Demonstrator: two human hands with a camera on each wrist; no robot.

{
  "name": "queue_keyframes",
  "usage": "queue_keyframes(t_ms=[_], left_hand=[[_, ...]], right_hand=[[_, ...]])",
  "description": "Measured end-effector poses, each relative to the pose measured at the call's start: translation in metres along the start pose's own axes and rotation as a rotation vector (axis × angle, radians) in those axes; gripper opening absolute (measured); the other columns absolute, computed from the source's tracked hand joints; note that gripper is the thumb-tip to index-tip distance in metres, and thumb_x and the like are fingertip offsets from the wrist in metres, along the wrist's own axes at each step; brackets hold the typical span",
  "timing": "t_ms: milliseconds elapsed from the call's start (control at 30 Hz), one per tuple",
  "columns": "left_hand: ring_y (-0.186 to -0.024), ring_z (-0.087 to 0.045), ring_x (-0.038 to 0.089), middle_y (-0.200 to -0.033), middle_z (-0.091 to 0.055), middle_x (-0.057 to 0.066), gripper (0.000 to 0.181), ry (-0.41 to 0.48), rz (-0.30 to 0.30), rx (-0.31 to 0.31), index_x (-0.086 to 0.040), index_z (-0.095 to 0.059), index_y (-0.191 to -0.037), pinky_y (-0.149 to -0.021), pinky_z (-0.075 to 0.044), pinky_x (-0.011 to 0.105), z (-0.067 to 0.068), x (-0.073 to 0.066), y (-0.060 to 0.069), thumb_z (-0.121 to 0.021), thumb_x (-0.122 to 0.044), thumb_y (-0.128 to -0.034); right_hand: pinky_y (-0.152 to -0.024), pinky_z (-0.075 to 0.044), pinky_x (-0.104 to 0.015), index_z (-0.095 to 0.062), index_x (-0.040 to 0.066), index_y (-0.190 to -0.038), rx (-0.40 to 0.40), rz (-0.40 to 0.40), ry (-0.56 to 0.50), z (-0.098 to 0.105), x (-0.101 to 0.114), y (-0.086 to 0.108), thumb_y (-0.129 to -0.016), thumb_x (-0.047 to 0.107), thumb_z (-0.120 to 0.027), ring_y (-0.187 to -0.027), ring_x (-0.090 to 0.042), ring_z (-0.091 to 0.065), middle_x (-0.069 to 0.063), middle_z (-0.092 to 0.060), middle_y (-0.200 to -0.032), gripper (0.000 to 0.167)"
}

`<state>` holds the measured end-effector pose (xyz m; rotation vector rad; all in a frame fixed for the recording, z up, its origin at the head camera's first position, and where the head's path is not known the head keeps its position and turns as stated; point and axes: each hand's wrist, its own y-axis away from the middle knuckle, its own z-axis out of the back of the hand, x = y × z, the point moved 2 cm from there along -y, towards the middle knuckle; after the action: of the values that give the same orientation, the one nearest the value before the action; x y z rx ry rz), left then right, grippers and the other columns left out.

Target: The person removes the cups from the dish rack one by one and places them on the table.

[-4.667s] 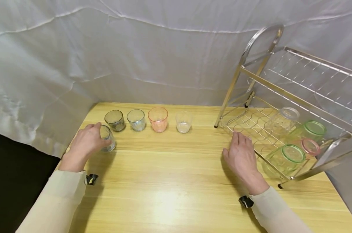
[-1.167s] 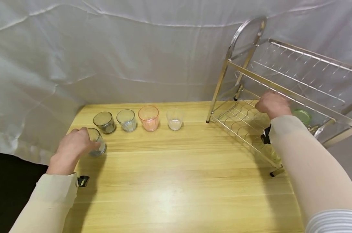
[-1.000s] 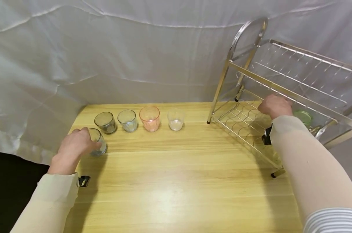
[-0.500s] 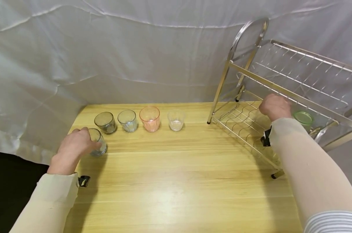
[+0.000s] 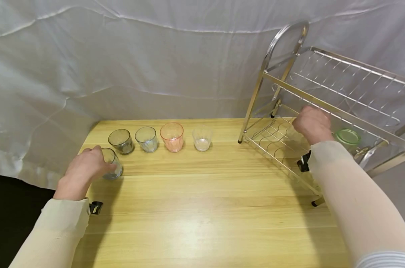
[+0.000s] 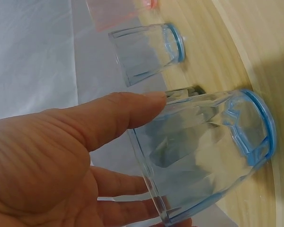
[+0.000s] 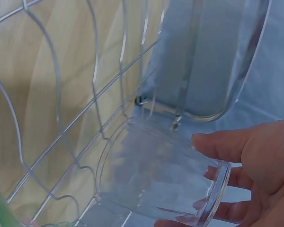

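Observation:
At the table's left side my left hand [image 5: 83,169] holds a clear, faintly blue drinking glass [image 5: 114,170] round its rim. In the left wrist view, the thumb lies along the near side of that glass [image 6: 199,151], and its base touches or nearly touches the wood. My right hand [image 5: 311,123] reaches into the lower shelf of the metal rack [image 5: 256,100]. There, in the right wrist view, thumb and fingers grip an upside-down clear glass [image 7: 156,175] near its base; its rim is at the wires. The sleeve hides part of the shelf.
Upright along the back stand a grey glass [image 5: 121,142], a bluish glass [image 5: 146,140], a pink glass [image 5: 172,137] and a clear glass [image 5: 202,139]. An upturned green glass [image 5: 348,137] sits on the rack beyond my right wrist. Cloth [image 5: 175,59] hangs behind the table [image 5: 195,201].
My right hand has gone from the table before the rack into its lower shelf and taken hold of the clear glass; lately it shifted slightly left. My left hand stays on its glass.

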<state>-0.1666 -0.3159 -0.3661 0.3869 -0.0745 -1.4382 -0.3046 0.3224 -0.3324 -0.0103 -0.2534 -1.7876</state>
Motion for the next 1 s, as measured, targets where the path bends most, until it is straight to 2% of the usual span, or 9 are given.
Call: queue_keyframes(t_ms=[133,233,300,367,467,567,700,833,1000], left_hand=[[-0.122,-0.046,0.068,-0.139,-0.037,0.054,0.097,-0.007,0.008,0.006,0.026,-0.026,-0.147,-0.1,-0.045,0.075,0.001,0.0,0.002,-0.067,-0.046,-0.0964],[-0.124,-0.042,0.071,-0.144,-0.031,0.053,0.1,-0.002,0.021,-0.004,0.025,-0.023,-0.15,-0.098,-0.045,0.078,0.002,-0.002,0.004,-0.063,-0.05,-0.0977],[-0.124,-0.039,0.074,-0.146,-0.028,0.051,0.101,0.007,0.032,-0.018,0.023,-0.023,-0.151,-0.096,-0.045,0.079,0.003,-0.004,0.007,-0.061,-0.053,-0.0983],[-0.124,-0.038,0.075,-0.146,-0.029,0.05,0.1,0.011,0.032,-0.044,0.023,-0.025,-0.151,-0.094,-0.045,0.079,0.004,-0.007,0.009,-0.06,-0.056,-0.0983],[-0.124,-0.038,0.074,-0.144,-0.034,0.05,0.1,0.002,0.014,-0.084,0.023,-0.029,-0.15,-0.098,-0.043,0.079,0.006,-0.015,0.013,-0.06,-0.057,-0.0989],[-0.129,-0.036,0.072,-0.145,-0.037,0.049,0.099,-0.009,-0.01,-0.122,0.023,-0.031,-0.15,-0.107,-0.038,0.077,0.008,-0.025,0.017,-0.06,-0.058,-0.0996],[-0.133,-0.035,0.07,-0.15,-0.037,0.046,0.097,0.035,-0.022,-0.153,0.019,-0.03,-0.155,-0.111,-0.036,0.076,0.007,-0.043,0.02,-0.059,-0.057,-0.1003],[-0.138,-0.033,0.067,-0.157,-0.034,0.041,0.094,0.108,-0.054,-0.159,0.01,-0.029,-0.161,-0.113,-0.034,0.076,0.004,-0.064,0.023,-0.06,-0.055,-0.1005],[-0.149,-0.03,0.059,-0.164,-0.033,0.035,0.086,0.208,-0.144,-0.158,0.002,-0.033,-0.162,-0.121,-0.027,0.074,-0.007,-0.093,0.023,-0.064,-0.05,-0.1011]], right_hand=[[-0.114,-0.037,-0.07,-0.038,-0.003,-0.156,0.006,0.023,0.001,0.003,0.008,0.006,-0.099,0.025,-0.054,-0.126,-0.06,-0.047,-0.042,-0.047,-0.139,0.066],[-0.119,-0.026,-0.072,-0.025,0.001,-0.165,-0.001,0.045,-0.013,0.003,0.013,0.012,-0.101,0.029,-0.052,-0.138,-0.063,-0.034,-0.044,-0.034,-0.151,0.074],[-0.12,-0.023,-0.073,-0.024,0.002,-0.166,-0.018,0.062,-0.026,0.003,0.017,0.017,-0.103,0.032,-0.051,-0.143,-0.064,-0.026,-0.044,-0.028,-0.156,0.074],[-0.121,-0.02,-0.074,-0.029,0.0,-0.164,-0.053,0.098,-0.039,0.003,0.021,0.022,-0.105,0.034,-0.052,-0.145,-0.065,-0.023,-0.043,-0.026,-0.159,0.072],[-0.124,-0.017,-0.071,-0.05,-0.007,-0.148,-0.111,0.165,-0.052,0.001,0.028,0.031,-0.105,0.033,-0.054,-0.148,-0.061,-0.023,-0.034,-0.031,-0.163,0.059],[-0.118,-0.028,-0.07,-0.055,-0.007,-0.143,-0.156,0.199,-0.056,-0.001,0.034,0.041,-0.105,0.032,-0.054,-0.139,-0.06,-0.032,-0.031,-0.036,-0.16,0.055],[-0.102,-0.04,-0.074,-0.037,0.006,-0.163,-0.173,0.188,-0.074,-0.004,0.04,0.054,-0.104,0.034,-0.056,-0.129,-0.063,-0.035,-0.037,-0.033,-0.157,0.067],[-0.105,-0.037,-0.076,-0.036,0.009,-0.164,-0.212,0.237,-0.087,-0.006,0.047,0.067,-0.103,0.033,-0.059,-0.131,-0.065,-0.035,-0.039,-0.035,-0.155,0.069],[-0.097,-0.042,-0.076,-0.044,0.008,-0.159,-0.275,0.283,-0.114,-0.007,0.059,0.085,-0.102,0.033,-0.062,-0.124,-0.064,-0.04,-0.039,-0.041,-0.151,0.065]])
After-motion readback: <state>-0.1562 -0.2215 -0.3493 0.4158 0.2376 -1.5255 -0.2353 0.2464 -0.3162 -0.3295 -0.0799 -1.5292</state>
